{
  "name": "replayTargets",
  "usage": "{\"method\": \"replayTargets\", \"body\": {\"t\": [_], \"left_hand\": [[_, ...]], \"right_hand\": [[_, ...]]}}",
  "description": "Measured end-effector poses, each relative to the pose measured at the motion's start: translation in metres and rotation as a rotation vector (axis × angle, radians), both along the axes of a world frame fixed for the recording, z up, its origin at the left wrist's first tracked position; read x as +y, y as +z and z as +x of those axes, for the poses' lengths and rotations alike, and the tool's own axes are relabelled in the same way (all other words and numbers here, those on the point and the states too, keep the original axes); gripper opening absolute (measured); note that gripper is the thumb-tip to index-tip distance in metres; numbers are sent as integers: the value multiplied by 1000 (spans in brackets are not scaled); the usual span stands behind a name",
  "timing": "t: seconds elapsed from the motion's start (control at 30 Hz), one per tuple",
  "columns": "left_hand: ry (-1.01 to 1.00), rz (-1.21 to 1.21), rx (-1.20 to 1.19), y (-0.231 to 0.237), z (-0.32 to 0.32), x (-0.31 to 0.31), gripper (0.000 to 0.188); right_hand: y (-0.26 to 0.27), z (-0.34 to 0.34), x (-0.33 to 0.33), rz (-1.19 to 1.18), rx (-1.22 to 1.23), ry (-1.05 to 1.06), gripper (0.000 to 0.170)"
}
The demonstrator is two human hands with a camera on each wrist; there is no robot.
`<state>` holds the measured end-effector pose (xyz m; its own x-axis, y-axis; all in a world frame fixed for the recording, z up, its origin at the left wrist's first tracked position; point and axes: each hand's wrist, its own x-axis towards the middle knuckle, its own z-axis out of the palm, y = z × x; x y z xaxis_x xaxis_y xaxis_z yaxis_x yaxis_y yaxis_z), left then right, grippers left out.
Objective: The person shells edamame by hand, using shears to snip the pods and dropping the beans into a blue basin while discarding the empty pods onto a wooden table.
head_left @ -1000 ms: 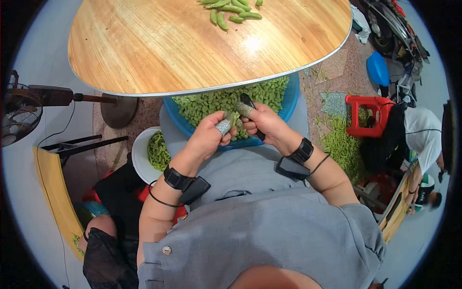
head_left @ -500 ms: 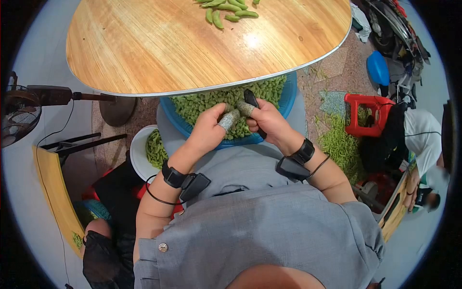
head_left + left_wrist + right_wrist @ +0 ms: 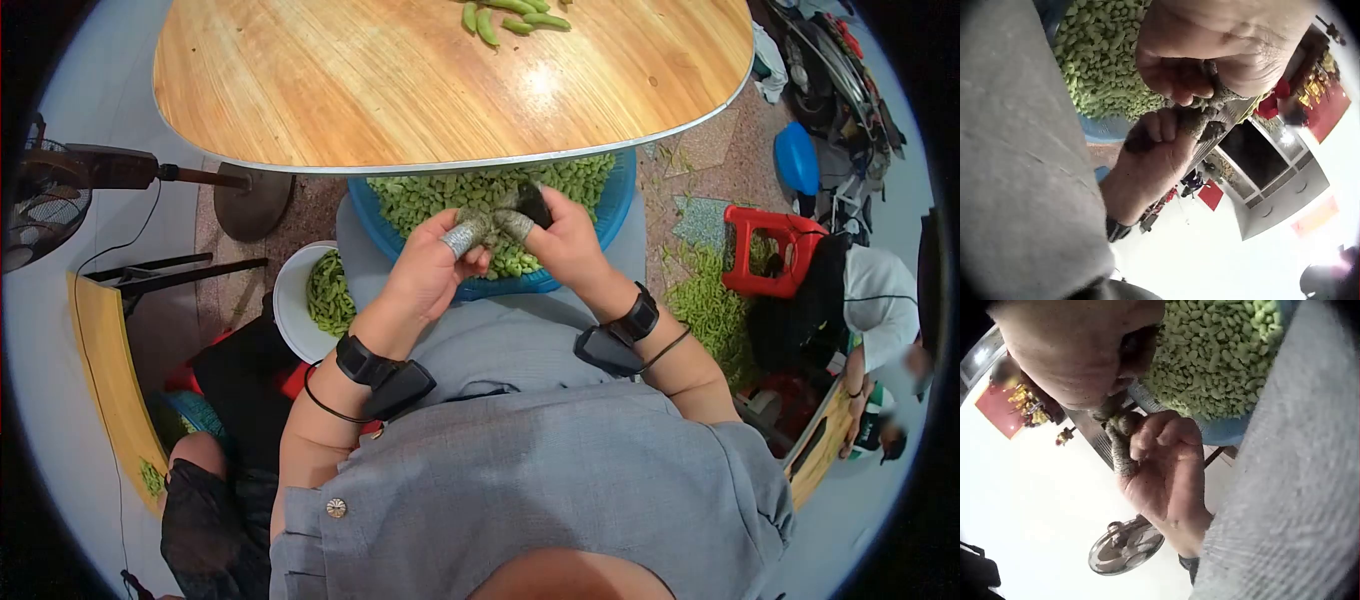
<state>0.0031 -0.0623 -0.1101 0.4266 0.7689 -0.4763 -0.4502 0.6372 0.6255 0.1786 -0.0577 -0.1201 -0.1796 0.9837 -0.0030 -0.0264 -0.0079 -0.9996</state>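
Note:
My left hand and right hand meet over a blue basin heaped with shelled green beans. Grey speckled wrapping covers both thumbs, and their tips come together. Between the left fingertips a small green bit of a bean pod shows; most of it is hidden. Curled right fingers hold a slim black object against the palm; its kind I cannot tell. In the right wrist view the left fingers are curled in beside the wrapped thumb.
A wooden table with several green pods overhangs the basin. Left stand a white bucket of pods and a fan. Right are a red stool and green pods on the floor. People sit at both sides.
The green pod seen between the hands a second ago has mostly gone from view. The left fingers opened out slightly, then curled in again; the right hand still holds the black object.

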Motion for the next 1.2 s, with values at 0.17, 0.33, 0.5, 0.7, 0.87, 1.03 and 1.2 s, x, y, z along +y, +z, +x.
{"method": "replayTargets", "body": {"t": [0.17,0.33,0.5,0.7,0.87,1.03,1.2], "left_hand": [[-44,181,106,-3,1,-5,8],[-38,89,-117,-6,2,-8,11],[-38,81,-198,0,5,-8,10],[-189,190,105,7,-3,-6,17],[-141,84,55,9,2,-2,15],[-64,119,-34,3,12,0,13],[17,20,-82,1,17,-3,11]], "right_hand": [[20,5,-3,-142,-74,129,18],[16,10,-2,-453,189,200,13],[13,5,-1,-735,612,170,13],[12,1,-5,-642,526,78,11],[9,-4,-9,-520,426,63,11],[1,-8,-8,-528,526,33,11],[-7,-11,-8,-535,662,26,12]]}}
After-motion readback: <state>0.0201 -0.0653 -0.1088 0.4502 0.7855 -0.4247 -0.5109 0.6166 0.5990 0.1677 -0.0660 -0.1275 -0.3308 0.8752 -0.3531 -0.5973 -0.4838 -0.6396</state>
